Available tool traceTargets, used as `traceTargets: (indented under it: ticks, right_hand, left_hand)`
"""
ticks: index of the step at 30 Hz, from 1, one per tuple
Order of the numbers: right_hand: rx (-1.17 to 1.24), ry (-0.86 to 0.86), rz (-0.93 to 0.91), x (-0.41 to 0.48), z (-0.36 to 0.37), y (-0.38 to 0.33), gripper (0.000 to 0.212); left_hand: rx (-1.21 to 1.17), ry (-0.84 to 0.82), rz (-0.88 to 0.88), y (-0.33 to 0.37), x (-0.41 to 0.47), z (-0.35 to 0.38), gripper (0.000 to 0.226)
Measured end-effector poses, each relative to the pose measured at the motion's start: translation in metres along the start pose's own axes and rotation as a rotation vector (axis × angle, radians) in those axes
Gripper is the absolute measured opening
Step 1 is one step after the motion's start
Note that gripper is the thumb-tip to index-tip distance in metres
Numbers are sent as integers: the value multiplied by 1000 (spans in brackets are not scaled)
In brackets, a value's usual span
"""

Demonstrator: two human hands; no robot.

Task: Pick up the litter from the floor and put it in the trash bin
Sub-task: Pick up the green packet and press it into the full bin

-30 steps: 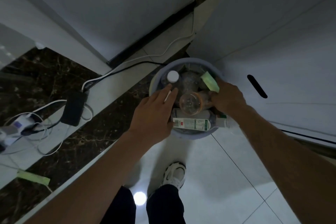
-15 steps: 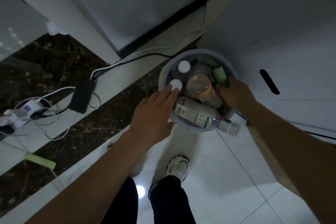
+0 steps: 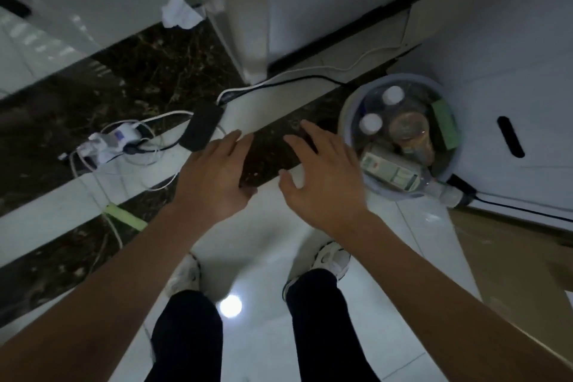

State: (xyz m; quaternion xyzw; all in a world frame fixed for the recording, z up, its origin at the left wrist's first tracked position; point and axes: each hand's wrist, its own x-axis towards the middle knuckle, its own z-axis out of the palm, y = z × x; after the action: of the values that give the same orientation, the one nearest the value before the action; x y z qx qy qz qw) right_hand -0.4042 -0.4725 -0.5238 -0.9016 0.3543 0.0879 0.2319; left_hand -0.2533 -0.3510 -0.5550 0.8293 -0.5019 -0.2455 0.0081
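The round grey trash bin [image 3: 347, 115] stands on the floor at the right, packed with bottles, among them a clear bottle with a green label [image 3: 393, 172] lying across its near rim, and a green packet [image 3: 445, 125]. My left hand [image 3: 214, 177] and my right hand [image 3: 322, 177] hover over the floor to the left of the bin, both empty with fingers spread. A crumpled white paper [image 3: 179, 14] lies by the cabinet foot at the back. A green strip [image 3: 125, 217] lies on the floor at the left.
A power strip with plugs and tangled white cables [image 3: 108, 143] and a black adapter [image 3: 201, 129] lie on the floor left of my hands. White cabinets stand behind. Brown cardboard [image 3: 511, 263] lies at the right. My two feet stand on white tiles below.
Both hands have left the bin and drawn back to the left, now empty and spread. The view has swung left, showing the crumpled paper and more floor.
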Motion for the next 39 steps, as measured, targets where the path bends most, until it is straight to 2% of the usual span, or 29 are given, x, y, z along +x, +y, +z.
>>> traceTargets:
  ticks: [5, 8, 18, 27, 39]
  right_hand:
    - [-19, -81, -70, 7, 42, -88, 54]
    - [-97, -184, -124, 6, 64, -131, 53]
    - [-262, -397, -285, -15, 134, -233, 55]
    - [-350, -485, -389, -21, 196, -288, 60]
    - [-456, -565, -418, -8, 266, -315, 60]
  left_hand:
    - [-16, -41, -92, -75, -59, -6, 91]
    - [-35, -51, -167, -116, -96, -4, 89]
    - [-114, -32, -411, -208, -199, 25, 94]
    - [-220, -104, -643, -267, -277, 80, 96]
    - [-268, -107, -676, -311, -290, 140, 93]
